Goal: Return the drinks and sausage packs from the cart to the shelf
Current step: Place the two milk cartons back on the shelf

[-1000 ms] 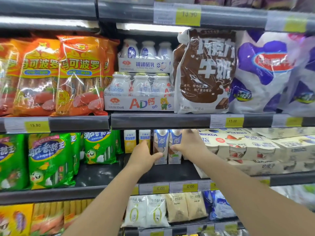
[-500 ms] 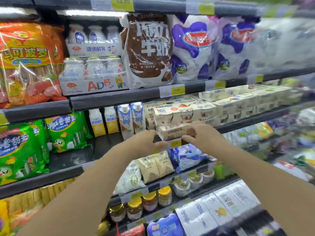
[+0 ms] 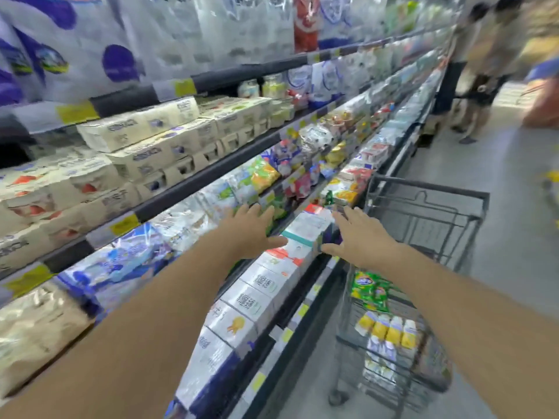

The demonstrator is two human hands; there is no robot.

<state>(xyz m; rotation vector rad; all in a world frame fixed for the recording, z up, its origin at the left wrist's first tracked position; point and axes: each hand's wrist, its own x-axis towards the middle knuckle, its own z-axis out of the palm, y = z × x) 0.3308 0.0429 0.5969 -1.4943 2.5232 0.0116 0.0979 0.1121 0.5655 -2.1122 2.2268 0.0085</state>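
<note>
Between shelf edge & cart [image 3: 423, 189], left hand [image 3: 248, 231] & right hand [image 3: 363, 237] hang spread, empty; probably reaching. Below right hand, drinks [image 3: 390, 331] & green sausage pack [image 3: 369, 288] lie in cart.

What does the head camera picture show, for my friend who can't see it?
Two empty, open hands, left hand and right hand, reach toward a shopping cart holding drink bottles and a green pack, beside blurry shelves.
</note>
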